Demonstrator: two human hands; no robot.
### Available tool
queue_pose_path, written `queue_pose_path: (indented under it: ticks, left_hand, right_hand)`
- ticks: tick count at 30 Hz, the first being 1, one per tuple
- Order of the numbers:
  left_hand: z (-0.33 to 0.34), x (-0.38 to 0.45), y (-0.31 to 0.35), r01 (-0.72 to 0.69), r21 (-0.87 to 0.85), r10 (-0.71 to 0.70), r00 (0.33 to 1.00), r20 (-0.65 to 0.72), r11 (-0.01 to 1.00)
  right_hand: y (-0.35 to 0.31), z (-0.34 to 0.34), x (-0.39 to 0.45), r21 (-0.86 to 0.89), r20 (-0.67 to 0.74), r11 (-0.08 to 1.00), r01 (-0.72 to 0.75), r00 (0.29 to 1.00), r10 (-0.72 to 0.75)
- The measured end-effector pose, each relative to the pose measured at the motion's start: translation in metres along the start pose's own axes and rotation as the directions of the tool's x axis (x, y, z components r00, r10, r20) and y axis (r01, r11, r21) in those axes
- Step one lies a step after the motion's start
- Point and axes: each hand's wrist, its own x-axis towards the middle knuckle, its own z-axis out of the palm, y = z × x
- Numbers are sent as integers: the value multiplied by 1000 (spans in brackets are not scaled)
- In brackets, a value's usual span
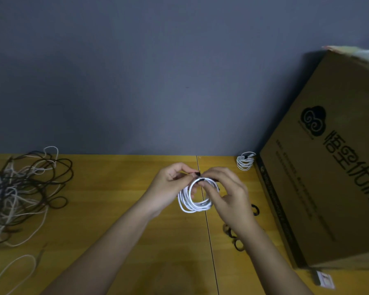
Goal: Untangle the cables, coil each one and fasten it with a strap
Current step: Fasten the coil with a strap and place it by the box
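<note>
A grey wall (158, 71) filled the upper half of the frame, and below it ran a yellow wooden table (107, 199). At centre frame both hands held a white coiled cable (193, 204) above the table. The left hand (170, 186) pinched a black strap (197, 174) at the top of the coil, fingers closed on it. The right hand (226, 192) was clamped on the coil's right side, its fingertips meeting the strap. At the left edge lay a tangle of dark and white cables (24, 192). A finished white coil (245, 161) sat at the table's far edge, just beside a large cardboard box (328, 177) on the right. Loose dark straps (235, 238) lay near the right forearm.
</note>
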Motion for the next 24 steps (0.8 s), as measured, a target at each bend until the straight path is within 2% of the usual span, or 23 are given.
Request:
queue_pose_path:
  ticks: [5,8,12,16,21,24]
  left_hand:
    - [5,-3,5,45,-9,-44,995,88,999]
    - [1,-4,9,55,-1,-55,990,131,998]
    - [-1,-5,17,146,-125,-119,972,202,981]
    - [0,-1,17,189,39,-193,968,163,981]
    - [6,-1,15,144,-46,-139,986,95,988]
    - [6,0,10,109,-42,-105,991,88,993]
  right_hand:
    - [0,-3,5,-19,-97,999,-46,994,44]
    - [-2,-5,9,9,-95,998,-57,994,57]
    - [-1,-7,13,-11,-74,999,-49,996,48]
    - [4,-8,14,-73,-24,997,-10,1000,9]
    - [6,-7,13,-144,-52,987,76,995,-84]
    - [2,-6,13,-131,-85,991,26,996,-37]
